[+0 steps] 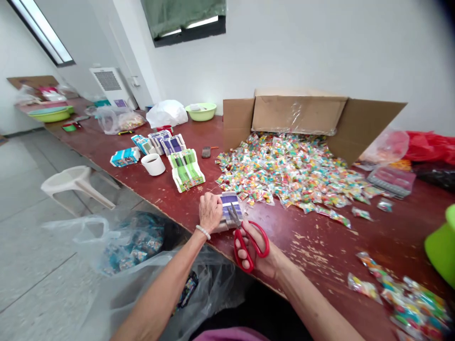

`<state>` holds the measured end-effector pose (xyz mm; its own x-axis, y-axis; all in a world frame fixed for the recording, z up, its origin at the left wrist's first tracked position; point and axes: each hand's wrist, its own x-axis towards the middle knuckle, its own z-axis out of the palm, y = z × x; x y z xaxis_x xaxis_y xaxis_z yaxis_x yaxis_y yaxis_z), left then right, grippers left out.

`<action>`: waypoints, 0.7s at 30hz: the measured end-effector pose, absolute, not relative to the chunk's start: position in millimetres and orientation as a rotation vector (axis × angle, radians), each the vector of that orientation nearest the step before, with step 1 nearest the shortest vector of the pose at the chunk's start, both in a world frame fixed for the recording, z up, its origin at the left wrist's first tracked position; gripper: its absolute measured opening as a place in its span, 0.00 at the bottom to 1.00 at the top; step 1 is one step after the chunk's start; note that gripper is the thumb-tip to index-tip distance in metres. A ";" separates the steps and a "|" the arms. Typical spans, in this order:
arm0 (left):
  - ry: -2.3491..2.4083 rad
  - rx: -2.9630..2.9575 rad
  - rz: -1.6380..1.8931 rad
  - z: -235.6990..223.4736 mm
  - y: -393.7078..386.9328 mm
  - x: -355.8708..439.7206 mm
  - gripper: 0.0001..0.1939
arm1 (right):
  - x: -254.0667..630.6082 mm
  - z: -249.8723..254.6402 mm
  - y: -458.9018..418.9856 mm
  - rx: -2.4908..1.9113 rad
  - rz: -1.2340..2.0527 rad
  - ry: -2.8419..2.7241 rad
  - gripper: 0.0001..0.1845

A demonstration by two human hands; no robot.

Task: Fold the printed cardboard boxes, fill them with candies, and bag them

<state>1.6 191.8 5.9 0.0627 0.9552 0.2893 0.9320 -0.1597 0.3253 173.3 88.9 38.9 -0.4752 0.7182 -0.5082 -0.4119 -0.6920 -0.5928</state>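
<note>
My left hand [210, 211], with a pale bead bracelet on its wrist, is closed on the left side of a bundle of flat purple cardboard packs [230, 199] near the table edge. A white band runs across this bundle. In my right hand [265, 258] is a pair of scissors [266, 241] with red handles. Their blades are a little apart and point at the bundle's right part; whether they touch the band I cannot tell. Beyond my left hand lies a banded green bundle of flat packs [187, 170], beside a white tape roll [153, 166].
A tipped cardboard box [298, 113] spills a heap of small wrapped candies [284, 170] over the red table [302, 251]. More candy packets [408, 303] lie at right, near a green container [442, 246]. Plastic bags [135, 241] hang below the edge. A white stool [67, 182] stands left.
</note>
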 end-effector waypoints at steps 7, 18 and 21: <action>1.930 2.278 0.655 12.7 192.4 0.3 0.09 | 163.4 36.5 111.3 -1.217 2.022 -0.669 0.25; 1.914 2.334 0.655 13.7 189.0 2.6 0.08 | 141.5 14.1 118.7 -1.444 1.919 -0.853 0.22; 1.914 2.353 0.652 13.3 190.1 2.2 0.07 | 137.6 9.4 121.2 -1.455 1.896 -0.919 0.15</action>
